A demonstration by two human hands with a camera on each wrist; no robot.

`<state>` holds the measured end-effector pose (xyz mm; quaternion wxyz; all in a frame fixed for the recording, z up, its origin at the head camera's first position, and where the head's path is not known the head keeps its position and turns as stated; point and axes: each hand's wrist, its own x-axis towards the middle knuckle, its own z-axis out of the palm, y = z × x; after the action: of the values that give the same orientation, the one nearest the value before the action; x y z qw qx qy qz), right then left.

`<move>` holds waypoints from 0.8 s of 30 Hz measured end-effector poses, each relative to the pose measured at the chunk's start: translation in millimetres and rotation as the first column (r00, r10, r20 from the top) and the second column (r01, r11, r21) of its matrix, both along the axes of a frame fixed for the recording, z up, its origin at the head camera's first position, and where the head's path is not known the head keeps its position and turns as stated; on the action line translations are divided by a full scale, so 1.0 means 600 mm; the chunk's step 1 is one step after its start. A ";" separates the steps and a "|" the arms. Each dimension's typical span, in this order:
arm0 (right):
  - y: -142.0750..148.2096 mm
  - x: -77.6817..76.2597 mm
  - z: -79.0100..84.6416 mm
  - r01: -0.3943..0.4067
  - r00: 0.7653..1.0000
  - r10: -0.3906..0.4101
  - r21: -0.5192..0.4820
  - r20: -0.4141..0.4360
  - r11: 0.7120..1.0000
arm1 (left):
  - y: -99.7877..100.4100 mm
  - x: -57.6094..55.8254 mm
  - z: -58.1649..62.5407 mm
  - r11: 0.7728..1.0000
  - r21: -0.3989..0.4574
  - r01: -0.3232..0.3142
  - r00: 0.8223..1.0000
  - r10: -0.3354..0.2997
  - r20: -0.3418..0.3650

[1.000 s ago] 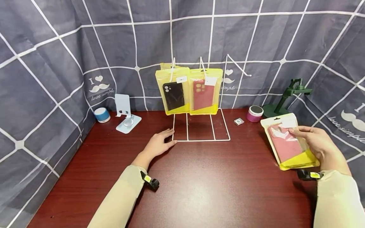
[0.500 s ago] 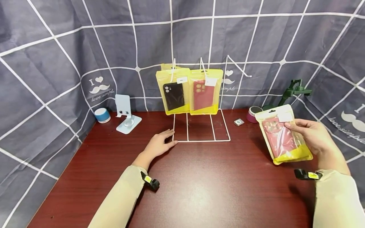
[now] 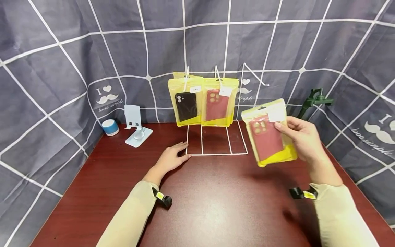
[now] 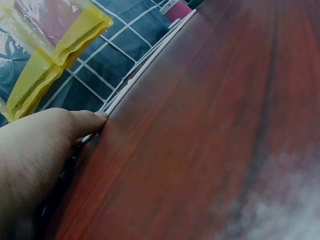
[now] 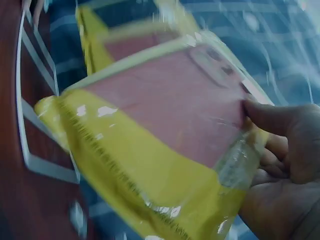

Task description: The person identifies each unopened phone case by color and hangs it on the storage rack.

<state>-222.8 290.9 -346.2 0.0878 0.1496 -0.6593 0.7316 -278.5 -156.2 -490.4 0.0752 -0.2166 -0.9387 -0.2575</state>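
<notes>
My right hand (image 3: pixel 303 139) pinches the right side of a clear-and-yellow phone case package (image 3: pixel 267 137), thumb in front; a pink case shows inside. It is held up off the table, right of a white wire display rack (image 3: pixel 216 154). Two similar packages hang on the rack's hooks: a black phone case (image 3: pixel 186 105) on the left hook and a pink phone case (image 3: pixel 217 104) on the middle one. More yellow packaging shows behind them. The right hook (image 3: pixel 257 75) is bare. My left hand (image 3: pixel 169 158) rests at the rack's front left corner, thumb touching the wire (image 4: pixel 107 111).
A light blue phone stand (image 3: pixel 135 127) and a blue cylinder (image 3: pixel 110 127) stand at the back left. A dark green stand (image 3: pixel 314 101) is at the back right, partly behind my right hand. Grey checked cloth (image 3: pixel 123 51) hangs around the dark red table (image 3: pixel 216 206).
My right hand has carried the pink phone case package left and up towards the rack, now covering the small items behind it. The left hand stays at the rack's corner.
</notes>
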 end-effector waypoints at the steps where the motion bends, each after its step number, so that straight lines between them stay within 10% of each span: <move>1: -0.021 0.000 0.007 -0.007 1.000 0.007 -0.019 -0.021 1.000 | -0.001 0.001 0.000 1.000 0.004 0.000 1.000 0.000 0.001; 12: -0.155 -0.039 0.101 -0.075 0.989 0.077 0.020 -0.128 0.997 | 0.005 -0.005 -0.006 1.000 0.004 0.007 1.000 -0.007 -0.005; 24: -0.171 -0.070 0.086 -0.004 0.999 0.011 0.145 -0.047 0.989 | -0.001 -0.001 -0.001 1.000 0.003 0.006 1.000 -0.006 0.007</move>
<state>-264.6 188.2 -294.4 0.0894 0.1754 -0.7077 0.6785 -279.2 -156.8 -491.1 0.0717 -0.2184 -0.9379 -0.2598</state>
